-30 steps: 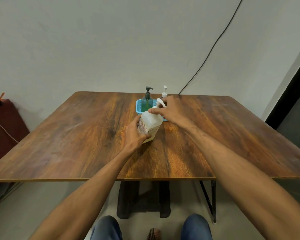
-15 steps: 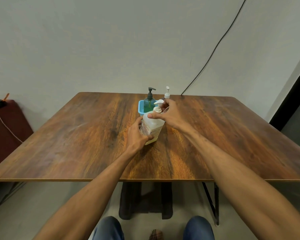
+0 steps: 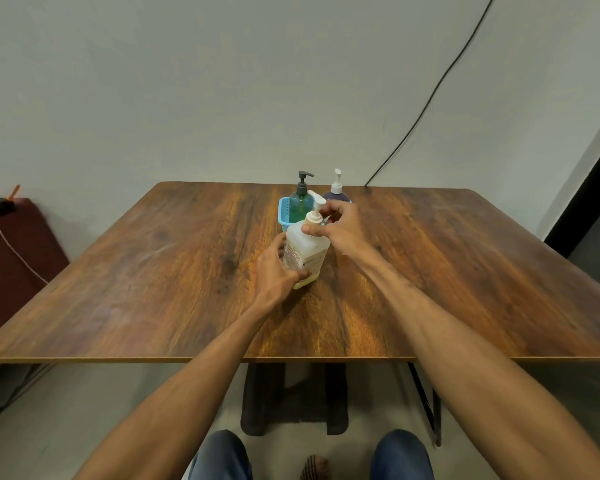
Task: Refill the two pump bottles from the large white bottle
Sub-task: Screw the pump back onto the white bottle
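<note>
The large white bottle (image 3: 307,251) stands upright near the middle of the wooden table (image 3: 153,278). My left hand (image 3: 277,271) grips its lower body from the left. My right hand (image 3: 340,225) pinches its white pump cap (image 3: 315,211) at the neck. Behind it a blue basket (image 3: 284,211) holds a green pump bottle (image 3: 300,199) with a dark pump and a dark pump bottle (image 3: 336,192) with a white pump, partly hidden by my right hand.
A black cable (image 3: 430,95) runs down the wall to the table's far edge. A dark red seat (image 3: 11,258) stands at the left, with a white cord on it. My knees show below the table's front edge.
My right hand has shifted around the pump cap, so the pump head is now uncovered. The large bottle and my left hand have stayed in place.
</note>
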### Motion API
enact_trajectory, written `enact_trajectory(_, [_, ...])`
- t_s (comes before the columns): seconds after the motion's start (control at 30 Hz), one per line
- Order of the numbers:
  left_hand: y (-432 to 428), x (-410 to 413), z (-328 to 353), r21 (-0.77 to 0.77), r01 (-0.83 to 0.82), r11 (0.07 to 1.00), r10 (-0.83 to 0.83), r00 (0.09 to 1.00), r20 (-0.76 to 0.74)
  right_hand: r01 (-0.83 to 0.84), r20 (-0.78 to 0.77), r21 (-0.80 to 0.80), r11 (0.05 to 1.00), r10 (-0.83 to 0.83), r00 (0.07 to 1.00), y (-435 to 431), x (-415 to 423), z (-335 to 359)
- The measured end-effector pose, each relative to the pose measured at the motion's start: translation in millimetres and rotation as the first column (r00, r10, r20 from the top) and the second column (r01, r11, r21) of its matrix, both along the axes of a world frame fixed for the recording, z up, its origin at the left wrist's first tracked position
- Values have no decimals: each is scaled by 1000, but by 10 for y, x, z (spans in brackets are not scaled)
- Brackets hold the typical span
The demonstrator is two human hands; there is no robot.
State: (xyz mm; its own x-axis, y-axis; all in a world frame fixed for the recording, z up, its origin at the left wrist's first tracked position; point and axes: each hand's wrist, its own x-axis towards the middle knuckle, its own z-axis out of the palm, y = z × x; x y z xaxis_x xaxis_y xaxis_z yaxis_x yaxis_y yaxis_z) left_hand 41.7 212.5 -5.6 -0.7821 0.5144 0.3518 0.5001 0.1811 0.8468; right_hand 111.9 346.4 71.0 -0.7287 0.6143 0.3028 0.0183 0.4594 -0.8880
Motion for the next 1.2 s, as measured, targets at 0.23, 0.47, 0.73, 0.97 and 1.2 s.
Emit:
enact_trajectory(0.23, [19, -17, 5, -4, 9, 1000, -9, 1000, 29, -21, -11, -8, 1000, 21, 1000, 27, 18, -55])
enact_trajectory(0.47, [29, -63, 1, -12, 34, 999, -33, 998, 46, 21, -32, -3, 1000, -21, 999, -23, -18, -71])
enact_trajectory(0.73, [10, -100, 4, -10, 46, 999, -46, 997, 59, 62, -11, 22, 998, -61, 998, -20, -68, -73])
enact_trajectory(0.97, [-3, -117, 41, -19, 74, 997, -72, 995, 72, -15, -4, 55, 998, 15, 1000, -20, -11, -56])
enact_trajectory(1.2, [-1, -131, 81, -44, 113, 993, -108, 989, 96, 15, -24, 53, 998, -14, 1000, 5, -47, -68])
